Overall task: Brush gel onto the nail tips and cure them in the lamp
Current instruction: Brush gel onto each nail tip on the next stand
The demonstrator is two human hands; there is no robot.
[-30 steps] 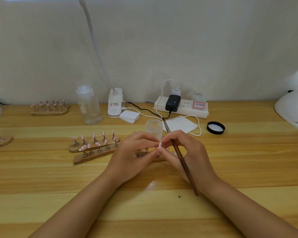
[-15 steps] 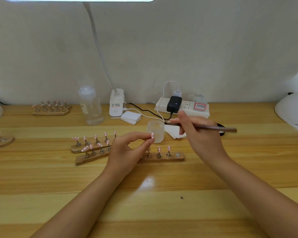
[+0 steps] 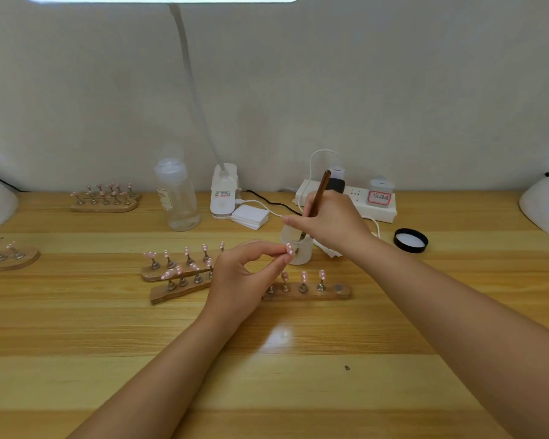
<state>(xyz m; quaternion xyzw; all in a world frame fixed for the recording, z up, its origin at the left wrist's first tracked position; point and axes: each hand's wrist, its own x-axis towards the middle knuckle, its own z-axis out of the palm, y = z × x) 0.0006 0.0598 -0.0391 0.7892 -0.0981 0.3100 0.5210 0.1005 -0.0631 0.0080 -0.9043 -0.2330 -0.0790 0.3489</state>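
**Brush in the gel pot, one loose tip held in the fingers**

Left of centre in the frame, the left hand [image 3: 241, 274] pinches a single pink nail tip [image 3: 289, 249] between thumb and forefinger; its grip is nearly closed, only the tip's thickness between the pads, and the other fingers curl under. The tip sits just beside the rim of the small frosted gel pot [image 3: 298, 248]. A pinch this light could let the tip twist or drop when the bristles press on it, and gel could smear onto the fingertip so close to the edge.

At centre, the right hand [image 3: 333, 226] holds the brown brush [image 3: 319, 193] in a pen grip, fingers wrapped tight on the handle, its lower end down inside the pot. Whether the bristles carry gel cannot be told. An overloaded brush may drip on the desk [image 3: 298, 391] on the way across, or flood the tip. The wrist hangs close over the pot, which is light and uncapped, so a nudge could tip it.

Below the hands, the wooden holder strip [image 3: 311, 293] shows three tips standing and one bare peg at its right end. At the right edge, a white domed shape [image 3: 544, 207] may be the curing lamp, well apart from the work.
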